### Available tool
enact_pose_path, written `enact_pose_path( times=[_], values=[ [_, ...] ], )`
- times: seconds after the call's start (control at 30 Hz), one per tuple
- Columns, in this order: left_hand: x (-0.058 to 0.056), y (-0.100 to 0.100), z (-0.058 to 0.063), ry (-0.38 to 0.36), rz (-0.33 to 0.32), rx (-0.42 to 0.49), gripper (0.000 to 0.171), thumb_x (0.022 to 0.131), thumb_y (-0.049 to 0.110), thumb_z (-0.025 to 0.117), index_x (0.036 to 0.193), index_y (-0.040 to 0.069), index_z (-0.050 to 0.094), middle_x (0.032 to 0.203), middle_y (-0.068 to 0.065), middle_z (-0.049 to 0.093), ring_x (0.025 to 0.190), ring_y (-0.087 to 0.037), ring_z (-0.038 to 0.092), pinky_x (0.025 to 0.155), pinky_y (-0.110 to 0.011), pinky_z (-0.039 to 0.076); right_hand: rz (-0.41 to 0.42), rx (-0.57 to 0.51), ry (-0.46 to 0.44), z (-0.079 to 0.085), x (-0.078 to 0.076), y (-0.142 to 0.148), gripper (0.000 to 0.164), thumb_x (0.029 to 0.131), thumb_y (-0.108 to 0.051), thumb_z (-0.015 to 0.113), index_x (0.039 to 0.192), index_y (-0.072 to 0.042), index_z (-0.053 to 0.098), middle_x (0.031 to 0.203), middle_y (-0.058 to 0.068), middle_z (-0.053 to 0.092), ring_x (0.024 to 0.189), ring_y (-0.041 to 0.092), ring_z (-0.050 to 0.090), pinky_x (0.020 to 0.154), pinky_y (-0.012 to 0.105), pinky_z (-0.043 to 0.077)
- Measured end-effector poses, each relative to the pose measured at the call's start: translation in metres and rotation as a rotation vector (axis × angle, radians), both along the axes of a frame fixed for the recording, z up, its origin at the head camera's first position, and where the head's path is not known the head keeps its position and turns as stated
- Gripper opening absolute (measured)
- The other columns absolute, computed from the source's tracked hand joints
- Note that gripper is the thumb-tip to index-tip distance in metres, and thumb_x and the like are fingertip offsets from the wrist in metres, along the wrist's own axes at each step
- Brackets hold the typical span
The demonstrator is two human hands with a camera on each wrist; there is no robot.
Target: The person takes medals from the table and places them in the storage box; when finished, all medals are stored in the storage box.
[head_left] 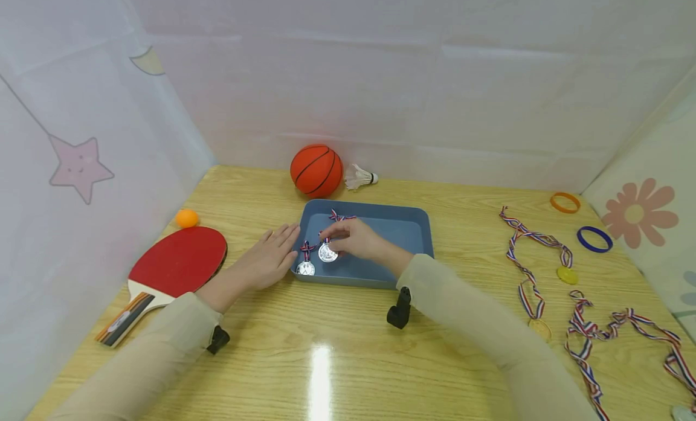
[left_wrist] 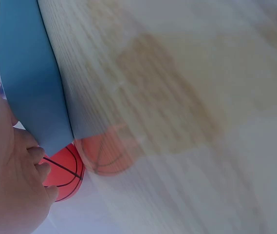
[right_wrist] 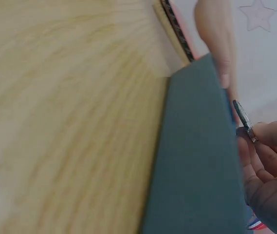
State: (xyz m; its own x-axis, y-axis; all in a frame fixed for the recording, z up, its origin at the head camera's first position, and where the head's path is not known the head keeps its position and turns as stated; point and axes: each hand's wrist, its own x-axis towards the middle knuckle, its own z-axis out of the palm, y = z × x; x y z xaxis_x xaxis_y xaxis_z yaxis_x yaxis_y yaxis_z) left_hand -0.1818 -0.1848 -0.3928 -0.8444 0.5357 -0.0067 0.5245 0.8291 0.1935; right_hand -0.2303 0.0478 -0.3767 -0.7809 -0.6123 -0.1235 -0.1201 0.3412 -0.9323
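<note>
My right hand (head_left: 356, 238) pinches a silver medal (head_left: 328, 252) at its ribbon end, over the left half of a blue-grey tray (head_left: 380, 282). In the right wrist view the medal (right_wrist: 243, 114) stands edge-on between thumb and fingers. A second silver medal (head_left: 306, 268) lies in the tray's front left corner, its striped ribbon bunched behind it. More ribbon (head_left: 341, 216) shows near the tray's back wall. With fingers straight, my left hand (head_left: 266, 258) rests at the tray's left rim; the left wrist view has its fingertips along the tray wall (left_wrist: 31, 78).
Behind the tray sit an orange basketball (head_left: 316, 171) and a shuttlecock (head_left: 361, 177). At left lie a red table tennis bat (head_left: 179, 261) and an orange ball (head_left: 187, 218). Gold medals (head_left: 567, 275) on striped ribbons, an orange wristband (head_left: 565, 202) and a blue wristband (head_left: 595, 239) are at right.
</note>
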Motion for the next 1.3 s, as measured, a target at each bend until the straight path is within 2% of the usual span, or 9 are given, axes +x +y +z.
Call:
enact_pose_path(
  times=[0.23,0.37,0.6,0.83,1.3],
  values=[
    [0.000,0.000,0.000,0.005,-0.001,0.000,0.056,0.099,0.024,0.035,0.144,-0.006,0.020,0.149,-0.019,0.018,0.136,-0.036,0.014,0.106,-0.053,0.011,0.013,0.113,0.039,-0.014,0.012,-0.006,0.025,0.085,0.002,0.062,0.110,0.000,0.065,0.108,0.008,0.062,0.068,0.014,0.060,0.061,0.028,0.053],
    [0.000,0.000,0.001,0.008,-0.002,-0.004,0.056,0.100,0.025,0.034,0.144,-0.006,0.020,0.149,-0.019,0.019,0.136,-0.036,0.014,0.106,-0.053,0.012,0.054,0.187,0.125,-0.017,0.015,-0.008,0.023,0.086,0.001,0.062,0.107,-0.003,0.067,0.110,0.007,0.061,0.063,0.017,0.062,0.059,0.027,0.052],
    [0.000,0.000,0.001,0.002,0.001,-0.010,0.055,0.100,0.025,0.034,0.144,-0.005,0.020,0.149,-0.019,0.019,0.136,-0.034,0.014,0.107,-0.053,0.011,0.117,0.274,0.358,-0.020,0.016,-0.010,0.020,0.083,-0.003,0.067,0.102,-0.006,0.070,0.096,0.002,0.066,0.087,0.013,0.058,0.075,0.024,0.047],
    [0.000,0.000,0.001,-0.003,0.000,-0.014,0.056,0.100,0.025,0.034,0.144,-0.005,0.018,0.149,-0.019,0.018,0.136,-0.035,0.013,0.107,-0.053,0.011,0.103,0.287,0.389,-0.022,0.018,-0.011,0.019,0.080,-0.002,0.069,0.098,-0.005,0.070,0.087,0.000,0.065,0.078,0.012,0.058,0.067,0.021,0.046],
    [0.001,0.000,0.002,-0.009,0.003,-0.004,0.055,0.100,0.025,0.033,0.144,-0.005,0.018,0.149,-0.018,0.018,0.136,-0.035,0.013,0.107,-0.052,0.010,0.112,0.349,0.422,-0.028,0.015,-0.015,0.020,0.080,-0.004,0.070,0.099,-0.009,0.070,0.094,-0.001,0.065,0.086,0.012,0.058,0.073,0.022,0.047]
  ],
)
